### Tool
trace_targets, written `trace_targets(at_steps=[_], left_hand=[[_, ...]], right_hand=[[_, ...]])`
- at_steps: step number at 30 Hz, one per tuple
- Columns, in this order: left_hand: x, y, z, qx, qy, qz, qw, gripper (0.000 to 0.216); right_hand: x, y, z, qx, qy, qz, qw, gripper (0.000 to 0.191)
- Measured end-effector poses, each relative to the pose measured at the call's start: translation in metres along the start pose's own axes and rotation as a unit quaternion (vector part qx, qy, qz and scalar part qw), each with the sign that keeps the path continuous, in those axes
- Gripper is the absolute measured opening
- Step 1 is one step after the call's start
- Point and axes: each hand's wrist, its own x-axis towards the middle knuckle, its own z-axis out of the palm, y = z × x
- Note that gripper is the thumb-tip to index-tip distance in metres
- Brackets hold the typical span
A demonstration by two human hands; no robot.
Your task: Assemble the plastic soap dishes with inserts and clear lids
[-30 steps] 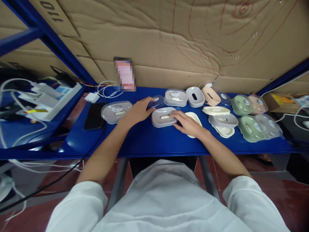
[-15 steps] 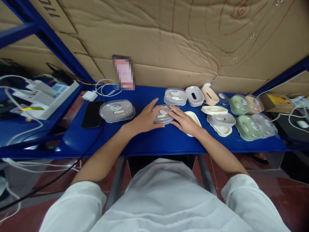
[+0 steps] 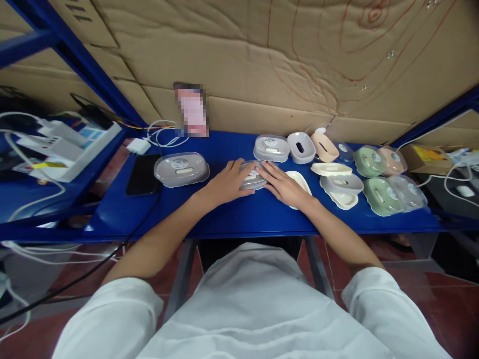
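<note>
Between my two hands a grey soap box (image 3: 249, 182) with a clear lid and a round sticker lies on the blue table. My left hand (image 3: 226, 183) grips it from the left, thumb along the near edge and fingers over the lid. From the right, my right hand (image 3: 280, 182) holds it with its fingers laid across the lid. A cream oval tray (image 3: 300, 182) lies partly hidden under my right hand and wrist. To the left stands another lidded grey soap box (image 3: 181, 169); a third lidded grey one (image 3: 271, 148) stands behind.
An open grey box (image 3: 301, 148) and a peach one (image 3: 324, 146) stand at the back. Cream and grey parts (image 3: 342, 183) are stacked on the right, beside green lidded boxes (image 3: 382, 196). A black phone (image 3: 142, 174), a charger (image 3: 138, 145) and a power strip (image 3: 90, 152) lie left.
My left hand's raised fingers have come down and closed more over the lid. My right hand has barely moved, and the box stays in place.
</note>
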Motion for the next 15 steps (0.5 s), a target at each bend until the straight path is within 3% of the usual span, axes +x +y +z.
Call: trace_targets(at_steps=[9,15], left_hand=[[0.009,-0.006,0.028,-0.062,0.063,0.007,0.996,0.09],[0.005,0.01,0.02,0.013,0.067,-0.021,0.997,0.08]], right_hand=[[-0.002,0.004,0.006,0.019,0.016,0.019,1.0,0.067],[0.0,0.001,0.006,0.026,0.019,0.031,0.999,0.067]])
